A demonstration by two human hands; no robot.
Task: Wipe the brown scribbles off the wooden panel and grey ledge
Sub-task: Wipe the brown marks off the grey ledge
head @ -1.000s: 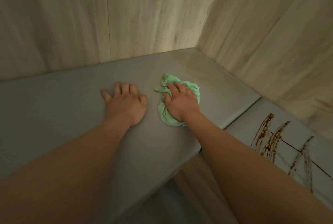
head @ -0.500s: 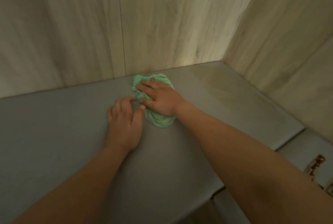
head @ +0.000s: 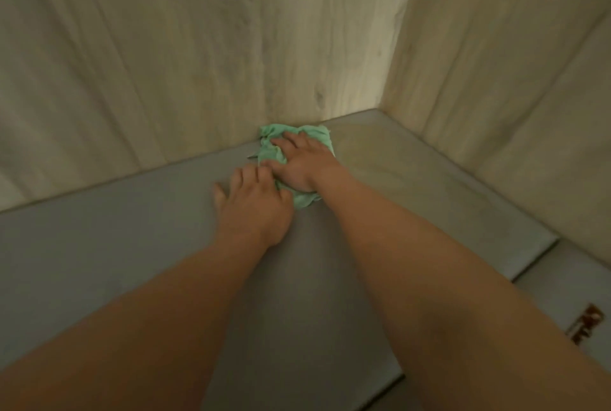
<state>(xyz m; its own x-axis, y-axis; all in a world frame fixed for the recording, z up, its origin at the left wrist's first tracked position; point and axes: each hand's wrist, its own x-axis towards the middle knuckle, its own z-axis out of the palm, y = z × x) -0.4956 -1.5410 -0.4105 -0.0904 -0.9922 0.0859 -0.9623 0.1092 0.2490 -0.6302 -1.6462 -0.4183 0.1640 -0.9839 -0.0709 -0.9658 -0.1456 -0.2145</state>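
A crumpled green cloth (head: 314, 134) lies on the grey ledge (head: 115, 245), pushed up against the foot of the wooden panel (head: 198, 46). My right hand (head: 305, 164) presses down on the cloth with its fingers spread over it. My left hand (head: 256, 209) rests flat on the ledge just left of the cloth, its fingertips touching the cloth's edge. A patch of brown scribbles (head: 587, 323) shows at the lower right edge, on a lower grey surface past my right forearm.
A second wooden panel (head: 512, 79) forms the corner on the right. A dark seam (head: 535, 260) separates the ledge from the lower grey surface (head: 575, 278) at the right.
My right hand has slid the cloth from mid-ledge back to the foot of the wooden panel. My left hand followed beside it. The view shifted, leaving most scribbles out of frame.
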